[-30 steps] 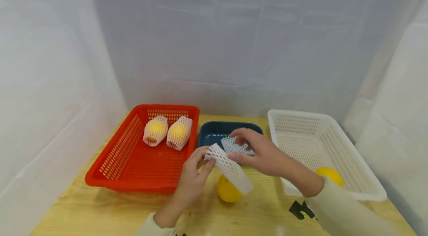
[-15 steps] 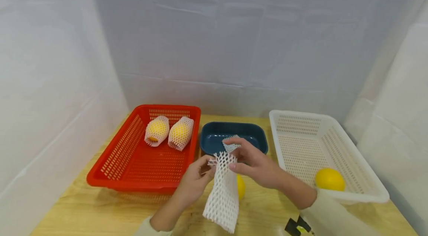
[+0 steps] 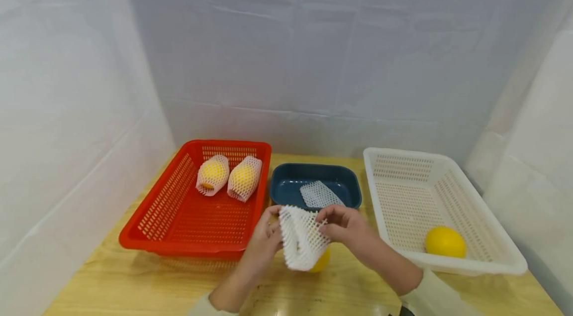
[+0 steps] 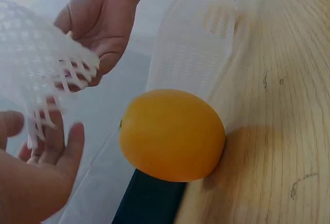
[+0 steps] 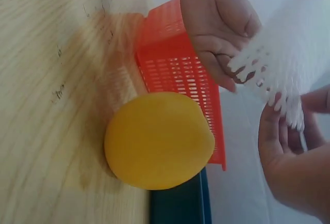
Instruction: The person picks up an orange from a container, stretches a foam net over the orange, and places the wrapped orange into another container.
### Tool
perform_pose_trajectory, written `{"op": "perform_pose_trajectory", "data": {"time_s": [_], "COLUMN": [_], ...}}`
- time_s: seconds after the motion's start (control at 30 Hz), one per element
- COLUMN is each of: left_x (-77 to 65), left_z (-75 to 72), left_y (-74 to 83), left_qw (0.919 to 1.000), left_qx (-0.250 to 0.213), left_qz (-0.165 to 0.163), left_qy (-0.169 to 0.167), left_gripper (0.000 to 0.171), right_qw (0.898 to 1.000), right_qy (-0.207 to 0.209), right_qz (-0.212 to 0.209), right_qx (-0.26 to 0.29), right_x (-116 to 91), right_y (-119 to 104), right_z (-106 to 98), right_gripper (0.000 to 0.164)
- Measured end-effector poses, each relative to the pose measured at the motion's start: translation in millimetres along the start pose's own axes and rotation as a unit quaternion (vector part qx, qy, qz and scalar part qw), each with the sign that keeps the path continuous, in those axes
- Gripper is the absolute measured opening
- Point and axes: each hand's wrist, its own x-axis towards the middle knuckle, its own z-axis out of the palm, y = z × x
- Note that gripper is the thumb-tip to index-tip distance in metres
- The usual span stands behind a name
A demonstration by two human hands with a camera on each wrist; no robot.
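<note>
Between both hands hangs a white foam fruit net (image 3: 301, 239), spread wide above the table. My left hand (image 3: 261, 242) pinches its left edge, and my right hand (image 3: 351, 230) pinches its right edge. Behind and below the net sits a round yellow fruit (image 3: 320, 261) on the table, partly hidden by it in the head view. Both wrist views show this fruit (image 4: 172, 135) whole and apart from the hands. The net's toothed rim (image 5: 273, 87) also shows in the right wrist view.
At left a red basket (image 3: 192, 248) holds two yellow fruits in foam nets (image 3: 244, 178). A dark blue tray (image 3: 277, 176) at the back centre holds another foam net (image 3: 320, 194). On the right, a white basket (image 3: 474, 211) contains a bare yellow fruit (image 3: 445, 242).
The net swung from slanting right to hanging down, then was drawn up and spread between the hands. My right hand moved from above the tray down to the net's edge.
</note>
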Motion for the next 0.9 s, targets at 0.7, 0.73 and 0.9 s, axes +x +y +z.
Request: {"op": "perform_pose_trajectory", "data": {"time_s": [0.7, 0.73, 0.9], "left_x": [-0.2, -0.3, -0.5], "left_z": [0.7, 0.6, -0.7], "left_y": [-22.4, -24.1, -30.3], "left_qw": [0.9924, 0.9916, 0.9880], "left_qx": [0.119, 0.126, 0.150], "left_qz": [-0.029, -0.029, -0.035], "left_qy": [0.000, 0.002, 0.000], "left_gripper": [0.047, 0.048, 0.052], "right_qw": [0.990, 0.989, 0.988], "right_qy": [0.117, 0.119, 0.119], "right_qz": [0.051, 0.054, 0.062], "right_qx": [-0.065, -0.067, -0.081], "right_x": [-2.9, -3.2, -5.2], "right_y": [36.4, 38.7, 52.9], "right_z": [2.4, 2.4, 1.9], "right_gripper": [0.029, 0.029, 0.032]}}
